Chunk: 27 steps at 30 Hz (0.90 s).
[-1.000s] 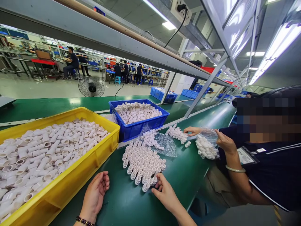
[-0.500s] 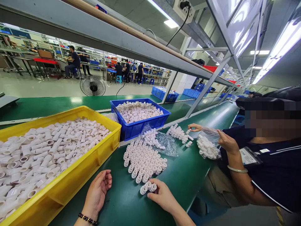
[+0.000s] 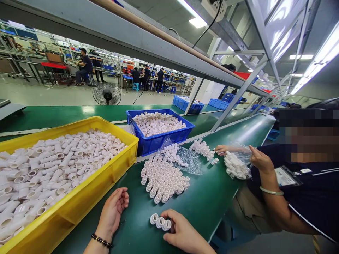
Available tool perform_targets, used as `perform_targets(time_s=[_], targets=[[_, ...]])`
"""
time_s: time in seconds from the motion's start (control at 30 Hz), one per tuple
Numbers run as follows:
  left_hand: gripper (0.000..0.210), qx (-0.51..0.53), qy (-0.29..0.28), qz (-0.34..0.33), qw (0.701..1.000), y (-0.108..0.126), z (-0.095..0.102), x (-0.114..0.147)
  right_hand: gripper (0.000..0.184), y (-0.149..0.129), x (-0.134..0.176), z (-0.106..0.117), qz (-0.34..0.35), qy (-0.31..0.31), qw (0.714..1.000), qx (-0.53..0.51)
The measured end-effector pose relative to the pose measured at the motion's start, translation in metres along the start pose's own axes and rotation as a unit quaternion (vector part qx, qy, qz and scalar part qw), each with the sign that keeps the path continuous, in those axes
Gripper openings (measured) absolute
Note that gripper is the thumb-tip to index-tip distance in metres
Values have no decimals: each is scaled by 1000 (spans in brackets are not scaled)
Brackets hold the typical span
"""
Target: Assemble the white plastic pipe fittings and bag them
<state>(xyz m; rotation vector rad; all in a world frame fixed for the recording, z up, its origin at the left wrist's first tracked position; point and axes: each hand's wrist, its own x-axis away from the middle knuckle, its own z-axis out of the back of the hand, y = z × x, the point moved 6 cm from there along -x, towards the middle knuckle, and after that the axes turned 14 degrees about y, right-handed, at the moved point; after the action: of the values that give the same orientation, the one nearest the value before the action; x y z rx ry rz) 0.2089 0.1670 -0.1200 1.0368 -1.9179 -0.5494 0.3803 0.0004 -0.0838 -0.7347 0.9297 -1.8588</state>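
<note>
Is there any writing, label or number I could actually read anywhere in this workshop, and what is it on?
None can be read.
Badge on the co-worker's dark shirt: print too small and blurred.
Signs on the far workshop wall: too distant to read.
White fittings on the green belt, yellow crate, blue crate: no visible markings.

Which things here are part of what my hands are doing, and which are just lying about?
In hand:
- right hand against three white plastic pipe fittings
- left hand, open
- upright white fitting cluster

Lying about:
- yellow plastic crate
- blue plastic crate
- floor fan
</note>
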Motion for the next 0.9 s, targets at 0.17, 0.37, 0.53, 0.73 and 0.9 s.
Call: perform_targets(time_s=[0.17, 0.37, 0.53, 0.73, 0.9], targets=[[27, -38, -61, 31, 997, -4, -13, 9, 35, 10, -13, 31, 4, 64, 998, 5], [39, -109, -186, 57, 975, -15, -30, 28, 38, 30, -32, 22, -10, 118, 985, -127], [41, -130, -239, 59, 960, -19, -33, 36, 39, 31, -37, 10, 0, 119, 988, -102], [47, -142, -285, 87, 944, -27, -38, 47, 34, 7, -39, 6, 7, 73, 990, -118], [48, -139, -305, 95, 938, -28, -40, 53, 29, 1, -36, -3, -6, 32, 986, -160]])
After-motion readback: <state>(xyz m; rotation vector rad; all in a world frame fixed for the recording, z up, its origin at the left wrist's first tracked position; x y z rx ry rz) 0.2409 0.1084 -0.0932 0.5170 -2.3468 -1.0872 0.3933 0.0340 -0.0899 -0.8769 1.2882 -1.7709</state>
